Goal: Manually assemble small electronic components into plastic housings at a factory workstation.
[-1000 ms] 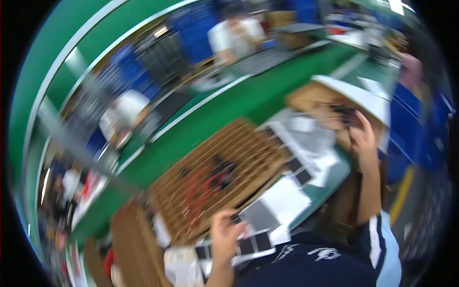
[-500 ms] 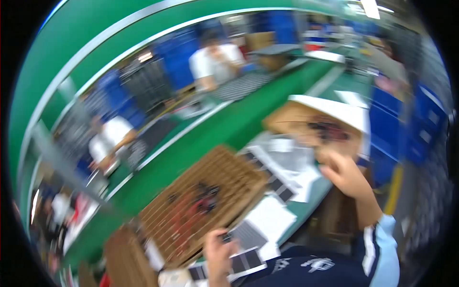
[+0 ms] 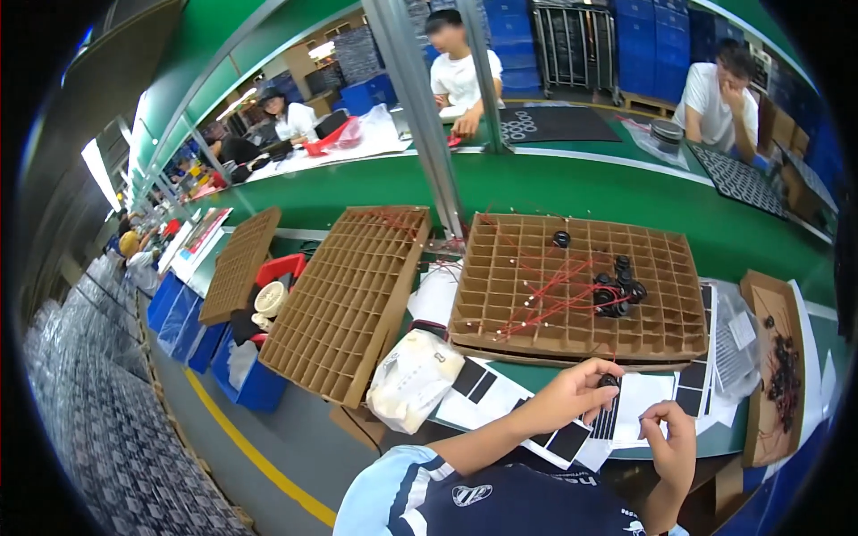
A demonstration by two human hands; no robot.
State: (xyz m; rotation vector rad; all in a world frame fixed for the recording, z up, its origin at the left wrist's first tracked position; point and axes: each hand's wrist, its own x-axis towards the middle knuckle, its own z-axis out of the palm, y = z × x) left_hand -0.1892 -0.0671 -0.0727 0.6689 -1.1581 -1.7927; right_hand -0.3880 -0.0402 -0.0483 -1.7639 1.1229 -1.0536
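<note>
Pinching a small black part (image 3: 609,381), the left hand (image 3: 572,397) hovers beside the grid tray's (image 3: 572,344) front edge.

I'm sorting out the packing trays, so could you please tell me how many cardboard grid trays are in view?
3. One cardboard grid tray lies before the left hand, holding black parts. A second leans left of it; a third lies farther left. More may be hidden.

A factory assembly floor — a long green conveyor belt (image 3: 572,192) runs beyond the hands, with seated workers (image 3: 456,76) on its far side. Cardboard grid trays (image 3: 572,295) of small black parts sit just ahead of the hands, blue crates (image 3: 661,36) are stacked far behind — a yellow floor line (image 3: 259,460) runs to the left.
</note>
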